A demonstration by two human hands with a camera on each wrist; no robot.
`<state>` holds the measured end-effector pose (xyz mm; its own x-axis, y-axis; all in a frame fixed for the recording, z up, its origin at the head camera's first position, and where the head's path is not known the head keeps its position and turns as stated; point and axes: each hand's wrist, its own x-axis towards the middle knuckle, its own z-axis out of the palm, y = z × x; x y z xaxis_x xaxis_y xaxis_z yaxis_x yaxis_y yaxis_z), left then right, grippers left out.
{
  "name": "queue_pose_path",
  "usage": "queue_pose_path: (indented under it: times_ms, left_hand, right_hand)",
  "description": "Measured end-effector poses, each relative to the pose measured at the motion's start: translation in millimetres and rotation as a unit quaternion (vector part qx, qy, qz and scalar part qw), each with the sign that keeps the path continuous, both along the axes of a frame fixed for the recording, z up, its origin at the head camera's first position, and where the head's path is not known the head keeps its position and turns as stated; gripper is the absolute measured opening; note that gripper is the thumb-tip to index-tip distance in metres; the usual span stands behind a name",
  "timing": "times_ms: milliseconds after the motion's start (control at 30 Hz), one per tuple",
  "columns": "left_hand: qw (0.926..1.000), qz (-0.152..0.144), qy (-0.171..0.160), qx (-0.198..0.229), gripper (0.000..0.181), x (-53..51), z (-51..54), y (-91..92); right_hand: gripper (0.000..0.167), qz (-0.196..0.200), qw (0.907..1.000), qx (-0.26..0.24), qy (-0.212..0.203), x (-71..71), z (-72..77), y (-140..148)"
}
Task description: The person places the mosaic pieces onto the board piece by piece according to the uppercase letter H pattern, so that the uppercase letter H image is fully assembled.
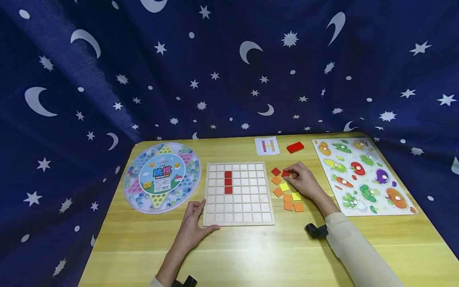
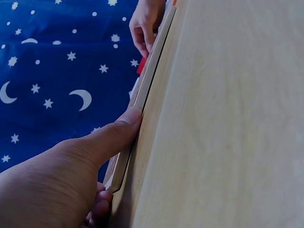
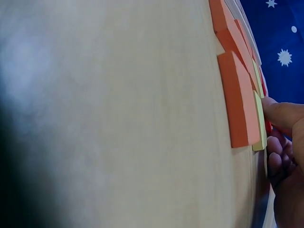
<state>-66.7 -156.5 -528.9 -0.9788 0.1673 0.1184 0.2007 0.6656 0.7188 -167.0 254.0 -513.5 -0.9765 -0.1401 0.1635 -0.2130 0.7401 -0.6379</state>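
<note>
A wooden grid board lies on the table, with three red square tiles in one column of its cells. At the board's near left corner, my left hand grips it, thumb along the near edge and fingers at the left side. To the right of the board, my right hand has thumb and fingertips on a red tile. Around that hand lie another red tile, yellow tiles and several orange tiles. In the right wrist view, orange tiles partly hide the fingertips' work.
Behind the tiles are a small pattern card and a red block. A round marble board game stands at the left, and a vegetable puzzle board at the right. A dark starry cloth hangs behind the table.
</note>
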Motion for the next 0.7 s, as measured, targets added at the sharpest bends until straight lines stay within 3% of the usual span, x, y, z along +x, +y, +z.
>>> queue_pose_path:
  times_ms: [700]
  left_hand:
    - [1.0, -0.002, 0.001, 0.004, 0.097, -0.8, 1.9, 0.6]
  right_hand:
    - [0.022, 0.003, 0.9997, -0.016, 0.019, 1.6, 1.2, 0.5]
